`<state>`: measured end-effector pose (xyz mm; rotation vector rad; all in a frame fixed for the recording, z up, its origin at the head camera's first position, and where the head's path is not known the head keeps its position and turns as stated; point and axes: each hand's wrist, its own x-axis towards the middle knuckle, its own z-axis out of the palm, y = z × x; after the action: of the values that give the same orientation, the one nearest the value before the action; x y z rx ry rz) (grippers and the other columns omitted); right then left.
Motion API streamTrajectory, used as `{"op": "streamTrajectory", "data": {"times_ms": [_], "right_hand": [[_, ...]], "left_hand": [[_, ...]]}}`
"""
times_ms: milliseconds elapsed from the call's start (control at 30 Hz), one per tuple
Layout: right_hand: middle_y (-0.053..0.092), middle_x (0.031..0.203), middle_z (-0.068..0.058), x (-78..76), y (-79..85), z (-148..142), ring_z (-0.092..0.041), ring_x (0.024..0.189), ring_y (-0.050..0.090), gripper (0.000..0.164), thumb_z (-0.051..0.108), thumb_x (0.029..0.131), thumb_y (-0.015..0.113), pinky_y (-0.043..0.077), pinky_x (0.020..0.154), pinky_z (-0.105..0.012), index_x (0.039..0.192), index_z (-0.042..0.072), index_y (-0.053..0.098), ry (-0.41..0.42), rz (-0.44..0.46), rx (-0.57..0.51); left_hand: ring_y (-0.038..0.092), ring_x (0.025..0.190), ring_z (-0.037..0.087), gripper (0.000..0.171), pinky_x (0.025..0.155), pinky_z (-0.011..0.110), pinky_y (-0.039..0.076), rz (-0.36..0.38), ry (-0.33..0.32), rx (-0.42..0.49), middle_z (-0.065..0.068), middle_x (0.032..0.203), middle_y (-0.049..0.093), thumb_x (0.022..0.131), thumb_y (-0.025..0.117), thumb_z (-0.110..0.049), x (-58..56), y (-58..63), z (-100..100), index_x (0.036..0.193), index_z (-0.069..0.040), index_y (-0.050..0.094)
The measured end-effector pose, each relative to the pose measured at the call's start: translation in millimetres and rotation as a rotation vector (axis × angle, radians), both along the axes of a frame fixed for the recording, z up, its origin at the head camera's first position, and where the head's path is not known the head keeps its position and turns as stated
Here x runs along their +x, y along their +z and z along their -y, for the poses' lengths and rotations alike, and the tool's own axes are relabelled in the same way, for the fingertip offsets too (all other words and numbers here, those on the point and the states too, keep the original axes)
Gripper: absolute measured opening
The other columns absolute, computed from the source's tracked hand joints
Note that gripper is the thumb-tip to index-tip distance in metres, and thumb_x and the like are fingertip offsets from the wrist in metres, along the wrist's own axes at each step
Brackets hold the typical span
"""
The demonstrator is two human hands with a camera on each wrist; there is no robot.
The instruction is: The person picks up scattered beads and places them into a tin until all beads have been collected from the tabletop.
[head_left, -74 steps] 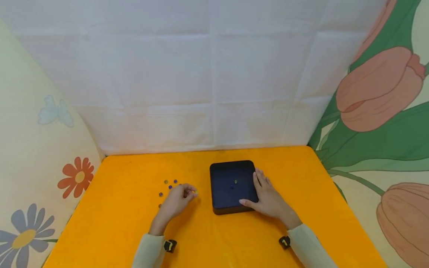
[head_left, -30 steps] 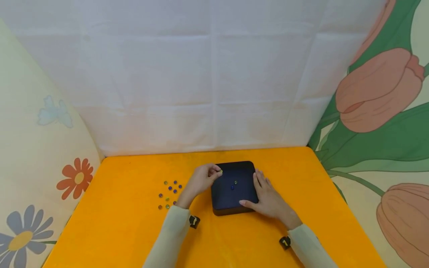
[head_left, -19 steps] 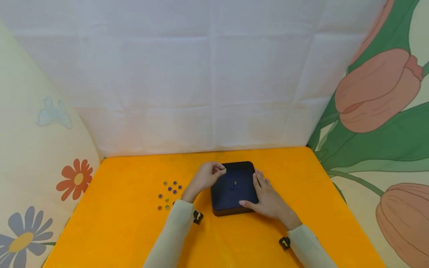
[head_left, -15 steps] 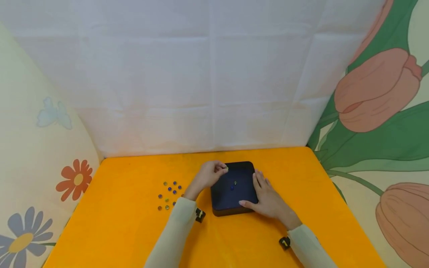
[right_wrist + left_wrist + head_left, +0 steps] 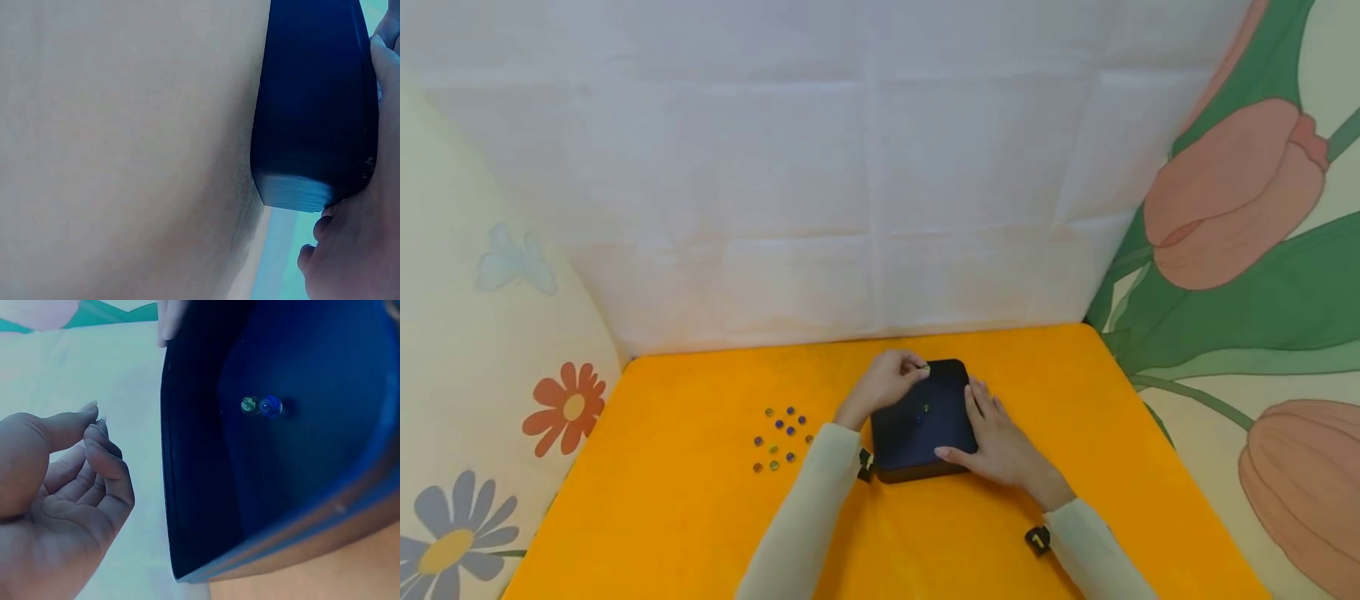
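Observation:
My left hand (image 5: 895, 379) is over the far left part of a black square tray (image 5: 917, 446), pinching a small yellow-green marble (image 5: 927, 369) between thumb and fingertips. In the left wrist view that hand (image 5: 81, 481) has its other fingers curled, and the marble is mostly hidden. Inside the tray a green marble (image 5: 249, 404) and a blue marble (image 5: 270, 406) lie side by side. My right hand (image 5: 1003, 446) holds the tray's right side, fingers along the outer wall and thumb over the rim. The right wrist view shows the tray's dark outer wall (image 5: 315, 112) against this hand.
Several blue, green and amber marbles (image 5: 790, 431) lie scattered on the orange tablecloth (image 5: 700, 517), left of the tray. A white cloth backdrop (image 5: 737, 208) rises behind the table, with flower-printed panels (image 5: 1232, 200) at both sides.
From beside the loose marbles, my left hand has carried the yellow-green marble rightward and away from me, over the tray's far part. The right hand has stayed on the tray.

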<state>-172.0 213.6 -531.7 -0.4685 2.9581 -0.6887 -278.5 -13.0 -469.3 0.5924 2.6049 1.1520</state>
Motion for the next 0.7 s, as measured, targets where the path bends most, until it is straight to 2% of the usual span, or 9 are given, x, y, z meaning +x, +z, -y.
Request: {"op": "streamTrajectory", "data": {"times_ms": [200,433,700], "right_hand": [[-0.002,0.177,-0.020,-1.1,2.6,0.2,-0.037,0.166,0.008,0.121,0.080,0.091,0.058,0.016,0.131,-0.060,0.167,-0.001,0.009,0.001,0.018,0.005],[-0.001,0.177,-0.020,-0.8,0.4,0.8,-0.038,0.166,0.008,0.121,0.080,0.091,0.058,0.016,0.131,-0.060,0.167,-0.001,0.009,-0.003,0.016,0.002],[-0.001,0.177,-0.020,-1.9,1.0,1.4,-0.038,0.166,0.007,0.121,0.080,0.091,0.058,0.016,0.131,-0.060,0.167,-0.001,0.010,-0.001,0.015,0.003]], "left_hand": [[0.072,0.099,0.024,0.027,0.094,0.043,0.060,-0.021,-0.020,-0.006,0.011,0.110,0.077,0.106,0.065,-0.026,-9.2,0.6,-7.4,0.121,-0.007,0.076],[0.073,0.101,0.027,0.026,0.094,0.043,0.060,-0.009,-0.018,0.005,0.013,0.111,0.078,0.105,0.066,-0.024,-16.6,0.4,-15.2,0.120,-0.006,0.077],[0.073,0.098,0.026,0.025,0.091,0.042,0.061,0.001,-0.019,-0.013,0.011,0.109,0.079,0.104,0.068,-0.027,-25.7,-5.8,-23.8,0.118,-0.009,0.078]]}}
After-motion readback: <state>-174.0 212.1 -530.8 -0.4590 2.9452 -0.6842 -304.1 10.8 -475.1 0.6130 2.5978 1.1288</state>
